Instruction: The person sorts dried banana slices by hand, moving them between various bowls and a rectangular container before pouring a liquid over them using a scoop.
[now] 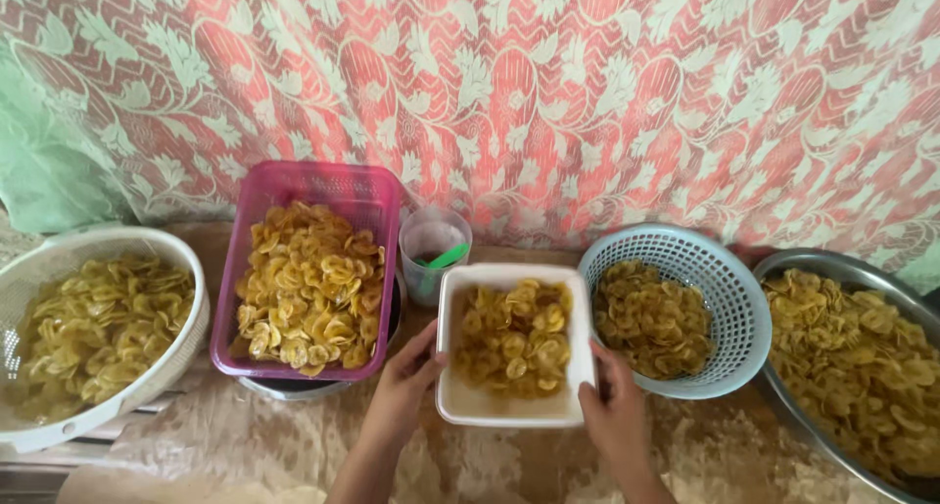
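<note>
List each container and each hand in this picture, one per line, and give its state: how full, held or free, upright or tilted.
White square tub: holds chips, upright, held at both sides.
Left hand: grip on the tub's left edge.
Right hand: grip on the tub's right edge.
Pink basket: heaped with chips, free.
White colander: chips inside, free.
Blue basket: partly filled, free.
Metal bowl: chips inside, free.
Cup: upright, green thing inside.

Red-and-white floral patterned cloth (pixel 587 93) hanging behind; green cloth (pixel 39 161) at left; soft daylight
</note>
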